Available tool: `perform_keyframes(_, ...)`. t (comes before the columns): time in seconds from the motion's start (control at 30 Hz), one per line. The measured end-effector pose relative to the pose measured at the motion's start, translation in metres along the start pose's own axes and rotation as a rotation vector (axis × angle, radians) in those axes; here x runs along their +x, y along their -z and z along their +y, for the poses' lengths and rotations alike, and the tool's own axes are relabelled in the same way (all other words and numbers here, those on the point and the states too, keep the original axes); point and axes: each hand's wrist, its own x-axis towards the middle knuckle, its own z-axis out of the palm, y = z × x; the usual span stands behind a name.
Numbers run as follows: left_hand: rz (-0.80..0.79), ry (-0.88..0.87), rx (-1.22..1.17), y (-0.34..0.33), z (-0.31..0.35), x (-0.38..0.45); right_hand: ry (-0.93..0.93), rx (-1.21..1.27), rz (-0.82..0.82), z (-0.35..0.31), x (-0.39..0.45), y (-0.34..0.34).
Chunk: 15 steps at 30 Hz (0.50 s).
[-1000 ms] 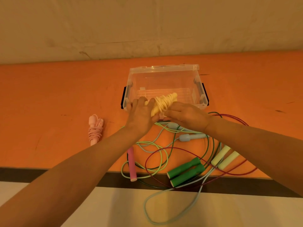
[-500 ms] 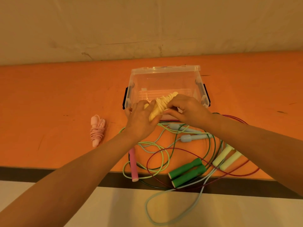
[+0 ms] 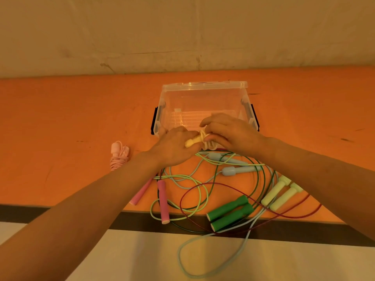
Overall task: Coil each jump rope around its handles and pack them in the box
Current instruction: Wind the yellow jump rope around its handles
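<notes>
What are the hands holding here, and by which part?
Both hold the yellow jump rope: the left hand grips its handle end, and the right hand pinches the coiled cord at the other end.

Bare indoor room, kind unclear: orange bench (image 3: 60, 122) against stained, cracked plaster wall (image 3: 182, 33), pale floor (image 3: 142, 260) below, loose jump ropes (image 3: 203, 189), clear plastic box (image 3: 203, 88).
</notes>
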Motion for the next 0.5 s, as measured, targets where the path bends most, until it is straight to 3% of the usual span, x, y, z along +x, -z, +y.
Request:
perform_keyframes(0.13,-0.002,-0.044,-0.026,0.001,-0.003,-0.001,-0.127,0.093,-0.072,-0.009,-0.001,-0.004)
perform_keyframes(0.5,0.315,-0.049,0.119,-0.008,0.011,-0.015,-0.3,0.19,0.109,-0.021,-0.005,-0.014)
